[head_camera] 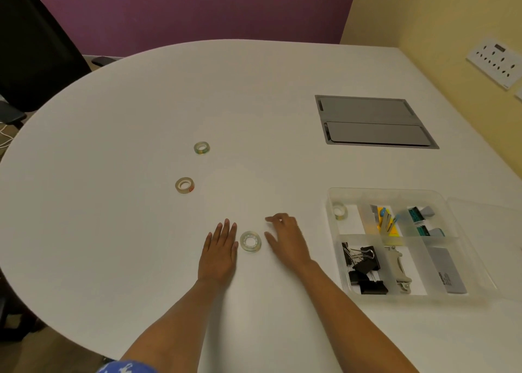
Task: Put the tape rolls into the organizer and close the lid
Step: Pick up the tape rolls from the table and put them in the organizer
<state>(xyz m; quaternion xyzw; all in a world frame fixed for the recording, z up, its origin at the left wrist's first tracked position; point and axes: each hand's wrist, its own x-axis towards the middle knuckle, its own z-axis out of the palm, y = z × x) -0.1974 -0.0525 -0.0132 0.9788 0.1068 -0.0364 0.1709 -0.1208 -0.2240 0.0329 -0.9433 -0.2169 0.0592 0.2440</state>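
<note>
Three clear tape rolls lie flat on the white table: a far roll, a middle roll and a near roll. The near roll sits between my hands. My left hand rests flat just left of it, fingers together, holding nothing. My right hand hovers just right of it, fingers spread and curled, not touching it. The clear plastic organizer stands at the right with its lid swung open to the right. Another tape roll lies in its back-left compartment.
The organizer also holds black binder clips, a staple remover, a grey box and small stationery. A grey cable hatch is set into the table behind it. A black chair stands at the far left; wall sockets at right.
</note>
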